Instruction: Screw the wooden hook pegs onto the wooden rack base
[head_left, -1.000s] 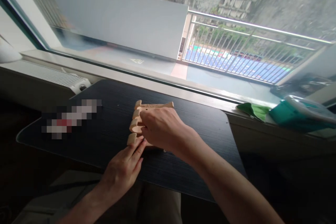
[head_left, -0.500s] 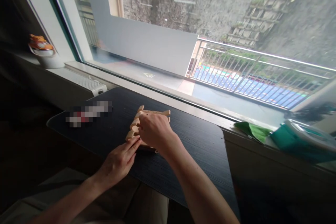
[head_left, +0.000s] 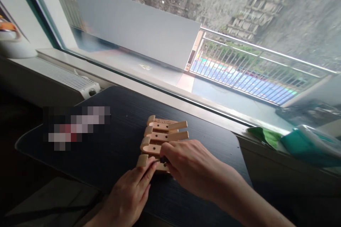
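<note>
Bringing the right hand (head_left: 183,159) nearer, uncovering the far strips (head_left: 173,126) of a slatted wooden piece (head_left: 157,136) ahead of the left hand (head_left: 131,184).
Gripping a small dark tool (head_left: 162,159) in the right; touching the wood with extended left fingers, cannot tell if pinching; seemingly working now at the nearest strip (head_left: 161,167).

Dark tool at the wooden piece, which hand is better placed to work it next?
Probably your right hand: it grips the dark tool, while your left hand has its fingertips at the near end of the wooden piece.
</note>
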The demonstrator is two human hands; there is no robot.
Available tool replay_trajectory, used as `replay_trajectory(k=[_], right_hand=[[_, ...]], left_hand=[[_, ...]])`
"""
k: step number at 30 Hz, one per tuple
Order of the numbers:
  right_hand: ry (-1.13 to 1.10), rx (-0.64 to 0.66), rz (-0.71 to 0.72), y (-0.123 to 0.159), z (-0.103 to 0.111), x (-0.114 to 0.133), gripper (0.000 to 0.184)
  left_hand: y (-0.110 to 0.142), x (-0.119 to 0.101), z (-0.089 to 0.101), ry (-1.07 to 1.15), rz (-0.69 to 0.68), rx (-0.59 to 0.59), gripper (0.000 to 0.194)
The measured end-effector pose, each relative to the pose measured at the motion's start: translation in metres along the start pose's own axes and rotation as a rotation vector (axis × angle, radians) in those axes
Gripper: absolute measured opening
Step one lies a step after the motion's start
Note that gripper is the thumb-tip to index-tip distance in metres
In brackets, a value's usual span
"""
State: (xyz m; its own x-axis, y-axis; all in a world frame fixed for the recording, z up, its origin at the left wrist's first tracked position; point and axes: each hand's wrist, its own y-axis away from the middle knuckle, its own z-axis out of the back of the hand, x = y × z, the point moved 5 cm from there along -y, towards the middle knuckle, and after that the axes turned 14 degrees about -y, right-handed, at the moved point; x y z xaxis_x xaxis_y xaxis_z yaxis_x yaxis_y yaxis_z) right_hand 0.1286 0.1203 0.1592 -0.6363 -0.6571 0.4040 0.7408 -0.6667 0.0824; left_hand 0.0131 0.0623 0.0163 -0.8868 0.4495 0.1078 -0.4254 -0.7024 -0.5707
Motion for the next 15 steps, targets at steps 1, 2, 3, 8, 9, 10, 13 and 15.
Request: replay_trajectory(k=[1, 2, 3, 8, 9, 10, 13, 15], right_hand=[[0.004, 0.018, -0.017, -0.002, 0.001, -0.001, 0.009], [0.010, 0.044, -0.035, -0.005, 0.001, -0.002, 0.008], [0.018, 0.075, -0.051, -0.009, 0.002, -0.003, 0.008], [0.043, 0.150, -0.108, -0.025, 0.004, 0.002, 0.012], [0.043, 0.143, -0.122, -0.026, 0.004, 0.003, 0.013], [0.046, 0.138, -0.137, -0.027, 0.005, 0.005, 0.013], [0.078, 0.138, -0.162, -0.026, 0.004, 0.009, 0.011], [0.092, 0.124, -0.159, -0.024, 0.003, 0.012, 0.013]], left_hand=[[0.000, 0.001, -0.001, 0.013, -0.003, -0.001, 0.043], [0.001, 0.002, -0.002, 0.027, -0.005, 0.000, 0.042], [0.001, 0.003, -0.002, 0.039, -0.007, -0.003, 0.042], [0.001, 0.005, -0.004, 0.065, 0.008, -0.002, 0.042], [0.000, 0.005, -0.005, 0.067, 0.012, -0.001, 0.042], [0.000, 0.005, -0.004, 0.068, 0.014, -0.002, 0.043], [0.001, 0.004, -0.004, 0.062, 0.015, -0.008, 0.044], [0.002, 0.004, -0.004, 0.054, 0.015, -0.010, 0.046]])
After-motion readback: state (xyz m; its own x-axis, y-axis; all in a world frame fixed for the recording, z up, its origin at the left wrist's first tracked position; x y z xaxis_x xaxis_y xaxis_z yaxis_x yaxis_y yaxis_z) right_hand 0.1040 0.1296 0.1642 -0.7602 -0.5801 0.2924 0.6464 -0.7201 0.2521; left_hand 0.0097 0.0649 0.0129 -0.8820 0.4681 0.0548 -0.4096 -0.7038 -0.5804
